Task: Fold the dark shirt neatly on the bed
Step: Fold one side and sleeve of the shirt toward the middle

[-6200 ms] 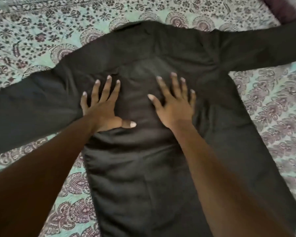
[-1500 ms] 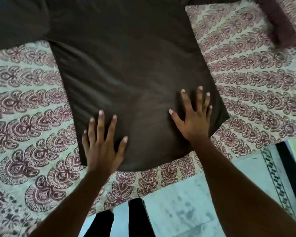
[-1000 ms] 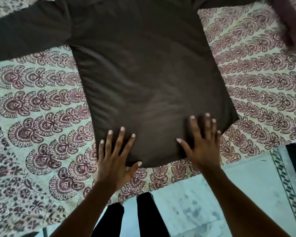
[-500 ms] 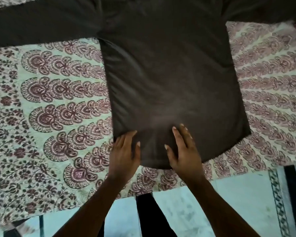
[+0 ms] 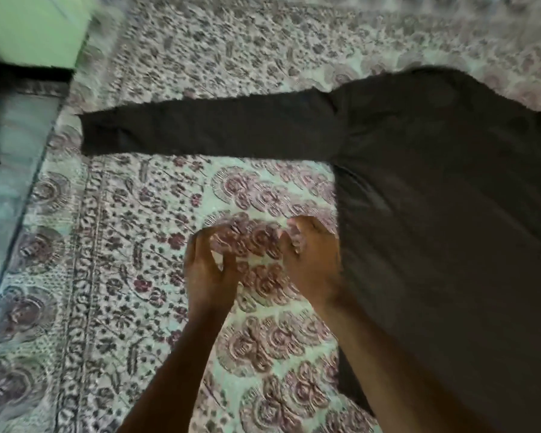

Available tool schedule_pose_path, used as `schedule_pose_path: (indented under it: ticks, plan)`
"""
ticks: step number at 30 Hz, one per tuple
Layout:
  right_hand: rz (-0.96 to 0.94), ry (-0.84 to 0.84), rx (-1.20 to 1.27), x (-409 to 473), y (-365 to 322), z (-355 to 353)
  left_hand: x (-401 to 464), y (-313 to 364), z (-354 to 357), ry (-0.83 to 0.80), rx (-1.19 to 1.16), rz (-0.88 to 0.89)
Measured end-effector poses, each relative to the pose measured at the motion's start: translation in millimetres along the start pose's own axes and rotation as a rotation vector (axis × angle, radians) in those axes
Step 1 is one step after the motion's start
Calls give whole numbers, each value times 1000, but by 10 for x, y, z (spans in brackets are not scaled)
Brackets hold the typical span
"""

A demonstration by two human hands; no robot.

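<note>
Half a second ago both palms pressed flat on the shirt's lower hem; now they have come off the cloth and the view has swung leftward, so the garment lies mostly to the right of them.

Far left of the hands, past the bedspread (image 5: 113,276)'s patterned border, a strip of pale floor (image 5: 3,189) shows. The left hand (image 5: 208,270) hangs over bare bedspread with fingers curled inward, half closed, holding nothing as far as the blur allows. Beyond it, stretched away to the left, the long sleeve (image 5: 206,126) lies flat and fully extended. The right hand (image 5: 313,260) sits just beside the shirt's side edge, fingers likewise bent; whether it touches or pinches that edge cannot be told. To its right the dark shirt (image 5: 450,214) spreads smooth across the bed, body flat and unfolded.

By my reading, the smoothing is done and no fold has yet been made. The sleeves still need bringing in, then the sides, then the body doubled over. The hands seem set to start with this near sleeve or side.
</note>
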State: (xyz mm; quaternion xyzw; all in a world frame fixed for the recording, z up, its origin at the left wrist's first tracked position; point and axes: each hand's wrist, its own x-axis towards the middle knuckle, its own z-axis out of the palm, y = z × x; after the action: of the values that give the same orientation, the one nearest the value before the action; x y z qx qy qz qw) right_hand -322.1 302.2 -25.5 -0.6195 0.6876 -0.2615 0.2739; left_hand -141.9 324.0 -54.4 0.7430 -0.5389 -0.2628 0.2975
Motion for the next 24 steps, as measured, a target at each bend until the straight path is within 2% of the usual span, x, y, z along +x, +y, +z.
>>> schedule_pose_path:
  ticks: [3, 10, 13, 19, 22, 24]
  plan:
    - [-77, -51, 2, 365, -454, 377, 521, -374, -320, 10, 89, -13]
    - [-162, -91, -31, 1271, -1304, 1408, 1566, -1090, -868, -173, 447, -11]
    - [-262, -151, -76, 1669, -1527, 1815, 1639, -1363, -896, -178, 481, 48]
    - [-404, -371, -467, 2181, -1779, 2363, 1656, -1492, -860, -223, 511, 118]
    - [-452, -335, -594, 2276, -1778, 2405, 1662, -1483, -882, -236, 477, 107]
    - [-444, -303, -580, 2329, -1787, 2394, 1658, -1469, -898, -242, 462, 97]
